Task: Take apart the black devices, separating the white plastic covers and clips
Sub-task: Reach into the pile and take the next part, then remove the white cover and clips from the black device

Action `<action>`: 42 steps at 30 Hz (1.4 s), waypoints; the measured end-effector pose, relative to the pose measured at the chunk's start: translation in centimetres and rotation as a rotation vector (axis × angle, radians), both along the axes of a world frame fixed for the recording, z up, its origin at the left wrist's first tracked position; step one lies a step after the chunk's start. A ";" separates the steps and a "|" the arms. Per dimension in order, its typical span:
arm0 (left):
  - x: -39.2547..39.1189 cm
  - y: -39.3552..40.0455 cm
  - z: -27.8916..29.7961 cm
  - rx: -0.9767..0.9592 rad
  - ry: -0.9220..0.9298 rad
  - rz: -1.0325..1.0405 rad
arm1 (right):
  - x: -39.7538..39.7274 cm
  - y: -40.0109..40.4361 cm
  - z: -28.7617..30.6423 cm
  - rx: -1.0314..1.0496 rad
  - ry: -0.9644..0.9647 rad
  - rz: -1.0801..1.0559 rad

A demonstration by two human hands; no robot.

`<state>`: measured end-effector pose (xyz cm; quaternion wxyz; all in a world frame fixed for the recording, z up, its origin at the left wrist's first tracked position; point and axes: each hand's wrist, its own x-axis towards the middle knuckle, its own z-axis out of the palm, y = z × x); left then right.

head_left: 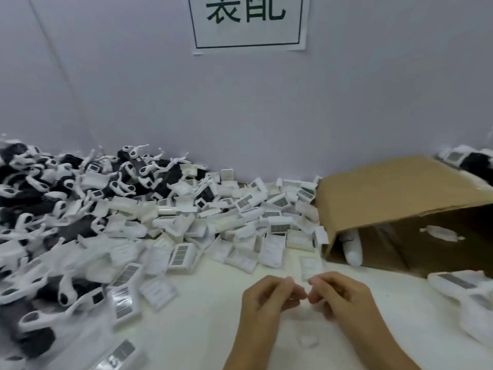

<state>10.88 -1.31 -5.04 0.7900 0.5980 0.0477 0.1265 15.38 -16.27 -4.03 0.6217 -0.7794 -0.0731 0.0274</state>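
Both hands, left hand (269,297) and right hand (344,297), meet fingertip to fingertip low centre; whether they pinch anything I cannot tell. Matte white table (213,303), pale wall (373,102), tipped cardboard box (400,198) right, heaped black devices (40,188) left, glossy barcoded white plastic covers (240,217) centre.

I can't make out what sits between my left hand (269,295) and right hand (338,297); their fingertips meet low in the frame, and whatever they pinch is white on the white surface (213,316), perhaps a small clip. The wall sign (248,22) is cut off by the top edge. The heap of black devices (40,198) runs off the left edge, motion-blurred. The cardboard box (400,198) hides most of its contents.
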 end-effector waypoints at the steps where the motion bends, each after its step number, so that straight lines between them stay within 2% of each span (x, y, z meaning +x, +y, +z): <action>1: -0.1 0.0 -0.1 0.040 0.015 0.026 | 0.1 0.0 -0.1 -0.022 -0.009 0.017; 5: -0.2 0.6 -0.1 0.133 0.044 0.105 | 0.4 0.2 -0.2 -0.072 0.020 0.033; 10: 4.4 4.9 2.2 0.150 -0.016 0.515 | 0.8 0.5 -0.4 -0.054 0.061 0.008; 12: 8.2 8.1 3.9 0.351 -0.054 0.627 | 1.0 0.7 -0.4 -0.037 0.060 0.017; 14: 12.3 12.5 5.8 0.661 -0.026 0.677 | 1.1 0.9 -0.6 -0.005 0.046 0.022; 17: 18.6 19.3 7.2 1.133 0.268 0.673 | 1.7 0.9 -1.5 0.021 0.011 -0.006; 19: 21.1 21.6 7.1 1.223 0.437 0.577 | 1.9 0.9 -2.0 0.031 -0.016 -0.023; 20: 21.6 21.7 6.9 1.219 0.456 0.520 | 1.9 0.9 -2.2 0.043 -0.027 -0.030; 22: 21.8 20.4 6.2 1.223 0.389 0.521 | 2.1 0.8 -2.5 0.054 -0.041 -0.039; 25: 20.5 18.0 5.7 1.266 0.159 0.630 | 2.0 0.7 -2.6 0.068 -0.047 -0.029; 27: 18.4 15.9 6.3 1.119 -0.036 0.633 | 1.9 0.7 -2.6 0.082 -0.046 -0.020; 29: 15.1 12.9 7.3 0.798 -0.187 0.661 | 1.9 0.4 -2.5 0.097 -0.051 -0.010; 30: 13.2 11.3 7.6 0.575 -0.223 0.648 | 1.8 0.5 -2.3 0.129 -0.053 -0.018; 33: 7.5 6.5 7.0 -0.152 -0.130 0.406 | 1.2 0.6 -1.6 0.267 -0.086 -0.009; 35: 4.1 3.3 5.8 -0.438 -0.013 0.248 | 0.8 0.3 -1.6 0.213 -0.185 0.026; 37: 1.5 1.1 4.5 -0.654 0.107 0.162 | 0.3 0.3 -1.1 0.141 -0.318 0.063; 39: -0.2 0.5 3.9 -0.788 0.207 0.102 | 0.0 0.3 -1.2 0.094 -0.483 0.086; 42: -1.4 1.0 3.2 -0.844 0.258 0.006 | 0.0 0.4 -1.7 0.094 -0.591 0.045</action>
